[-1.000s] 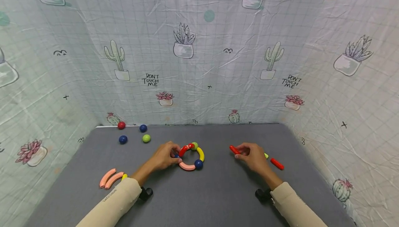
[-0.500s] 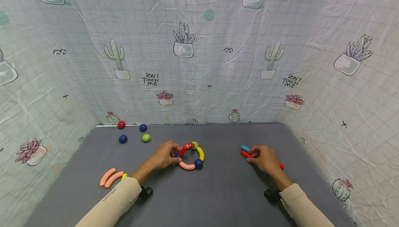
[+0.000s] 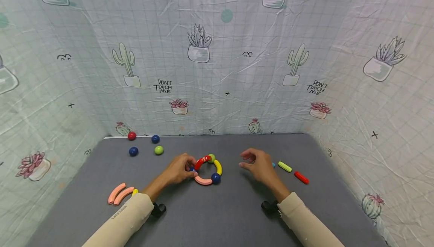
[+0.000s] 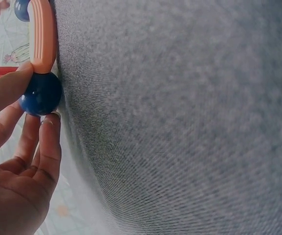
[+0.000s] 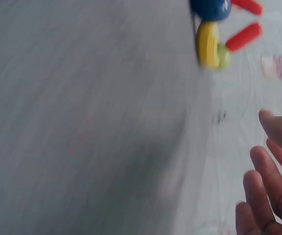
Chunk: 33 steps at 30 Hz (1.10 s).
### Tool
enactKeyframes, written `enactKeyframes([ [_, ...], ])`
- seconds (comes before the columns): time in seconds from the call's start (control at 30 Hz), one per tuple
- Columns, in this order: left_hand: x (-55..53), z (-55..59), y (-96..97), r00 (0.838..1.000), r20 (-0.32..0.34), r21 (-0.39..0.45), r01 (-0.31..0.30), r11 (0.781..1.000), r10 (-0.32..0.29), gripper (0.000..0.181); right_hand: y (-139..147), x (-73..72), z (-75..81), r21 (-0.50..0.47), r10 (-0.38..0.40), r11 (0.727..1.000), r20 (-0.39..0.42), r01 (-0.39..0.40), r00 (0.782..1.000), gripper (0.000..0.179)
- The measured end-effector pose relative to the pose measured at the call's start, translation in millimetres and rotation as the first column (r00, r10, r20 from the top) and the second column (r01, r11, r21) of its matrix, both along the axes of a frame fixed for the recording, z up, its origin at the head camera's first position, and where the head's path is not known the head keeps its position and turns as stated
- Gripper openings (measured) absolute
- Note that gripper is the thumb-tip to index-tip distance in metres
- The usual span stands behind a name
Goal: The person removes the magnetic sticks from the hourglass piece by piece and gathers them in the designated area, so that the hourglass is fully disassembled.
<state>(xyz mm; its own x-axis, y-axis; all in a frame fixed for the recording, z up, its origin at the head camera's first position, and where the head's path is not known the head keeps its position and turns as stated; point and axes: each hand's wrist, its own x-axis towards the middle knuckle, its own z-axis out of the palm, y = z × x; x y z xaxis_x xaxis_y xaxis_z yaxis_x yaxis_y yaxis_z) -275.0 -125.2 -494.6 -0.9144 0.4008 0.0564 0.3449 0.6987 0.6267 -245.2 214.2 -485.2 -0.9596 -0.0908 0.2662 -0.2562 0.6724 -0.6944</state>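
Note:
My left hand [image 3: 178, 168] pinches a blue ball [image 4: 41, 94] between thumb and fingertips. That ball is part of a ring of magnetic-looking balls and curved sticks lying on the table. A salmon curved stick [image 3: 203, 181] leads from it to another blue ball [image 3: 216, 178]. A yellow curved stick [image 3: 218, 167], a green ball [image 3: 211, 158] and red pieces [image 3: 199, 163] make up the rest. My right hand [image 3: 260, 166], fingers spread and holding nothing, hovers right of the ring. Behind it a blue stick [image 3: 273, 164] shows only its end.
A light green stick [image 3: 285, 166] and a red stick [image 3: 301, 177] lie at the right. Salmon curved sticks [image 3: 116, 193] and a partly covered yellow piece [image 3: 135, 192] lie left of my left forearm. Several loose balls, one red [image 3: 132, 136], sit at the back left.
My right hand carried a red stick rightward to beside the blue stick, let it go, and has moved back left, empty. The left hand stays on the ring.

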Motion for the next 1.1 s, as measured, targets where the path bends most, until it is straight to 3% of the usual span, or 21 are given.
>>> enactKeyframes([
  [0.23, 1.6, 0.1, -0.3, 1.0, -0.009, -0.003, 0.006, 1.0, -0.006, 0.022, -56, -11.9, 1.8, -0.006, 0.084, 0.996, 0.034, -0.084, 0.996, 0.028],
  [0.47, -0.2, -3.1, 0.7, 0.999, -0.034, -0.006, 0.032, 0.999, -0.032, 0.022, -87, -23.9, -2.9, 0.01, 0.16, 0.987, 0.03, -0.16, 0.987, 0.03],
  [0.8, -0.9, -2.4, -1.6, 0.999, -0.023, 0.005, 0.025, 1.0, -0.025, 0.021, -108, -34.7, -4.7, -0.031, 0.19, 0.981, 0.031, -0.189, 0.981, 0.019],
  [1.1, 0.5, -0.2, -1.2, 1.0, -0.018, -0.002, 0.022, 1.0, -0.023, 0.021, -106, -37.2, -4.6, -0.159, 0.191, 0.973, 0.141, -0.168, 0.971, 0.014],
])
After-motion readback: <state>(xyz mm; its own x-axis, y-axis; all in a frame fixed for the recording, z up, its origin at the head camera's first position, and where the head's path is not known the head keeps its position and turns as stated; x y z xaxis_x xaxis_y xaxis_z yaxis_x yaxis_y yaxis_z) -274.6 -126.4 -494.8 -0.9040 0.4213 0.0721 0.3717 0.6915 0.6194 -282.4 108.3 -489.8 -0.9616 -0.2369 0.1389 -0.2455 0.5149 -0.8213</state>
